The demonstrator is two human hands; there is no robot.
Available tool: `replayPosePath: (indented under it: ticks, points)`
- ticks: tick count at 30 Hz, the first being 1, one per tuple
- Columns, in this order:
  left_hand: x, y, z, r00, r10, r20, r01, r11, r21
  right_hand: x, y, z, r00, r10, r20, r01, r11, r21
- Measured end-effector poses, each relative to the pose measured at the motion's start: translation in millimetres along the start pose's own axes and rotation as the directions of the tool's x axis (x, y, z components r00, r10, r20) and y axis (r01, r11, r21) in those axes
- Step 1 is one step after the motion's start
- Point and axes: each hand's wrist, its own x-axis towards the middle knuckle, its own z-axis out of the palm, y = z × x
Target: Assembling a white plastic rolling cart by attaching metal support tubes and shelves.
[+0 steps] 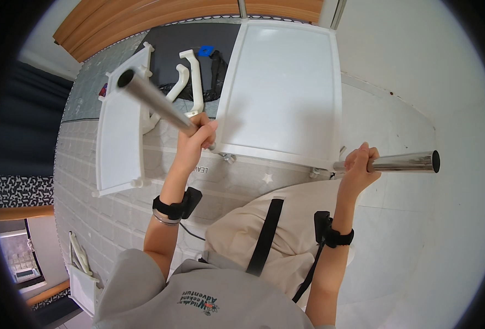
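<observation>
The large white panel [283, 88] is filling the upper centre of the frame, lying flat on the pale mat [83, 164] with its near edge running just above the person's lap. A narrower white panel [119, 137] is lying to its left, and beyond both, at the top of the frame, white curved brackets [190, 77] are resting on a dark sheet [168, 41].

Two steel tubes are being handled at that near edge. The left tube [154, 101] is slanting up toward the upper left, its open end pointing at the camera, and the left hand [196, 137] is wrapping closed around its lower end, right at the near left corner of the large panel. The right tube [401, 162] is lying almost level, running out toward the right of the frame, and the right hand [360, 167] is gripping it tightly at its inner end, beside the near right corner of the panel.

Judging by this, the step in hand looks like seating the tubes as legs into small fittings [229, 158] along the panel's near edge. The next move would seem to call for lining each tube end squarely with its socket and then pushing or twisting it home; whether either tube is already engaged cannot be told, since the hands are covering the joints.
</observation>
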Motion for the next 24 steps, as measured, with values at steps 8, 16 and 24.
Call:
replayPosePath:
  ticks: [8, 16, 24]
  points:
    - [26, 28, 48, 0.993, -0.114, -0.033, 0.114, 0.993, -0.014, -2, 0, 3, 1.000, 0.018, 0.016, -0.018, 1.000, 0.013]
    - [9, 35, 22, 0.949, 0.229, -0.218, -0.218, 0.973, 0.071, -2, 2, 1, 1.000, 0.013, 0.011, -0.013, 1.000, 0.008]
    - [-15, 7, -11, 0.966, 0.175, -0.190, -0.192, 0.979, -0.073, -3, 3, -2, 1.000, 0.007, 0.020, -0.007, 1.000, 0.009]
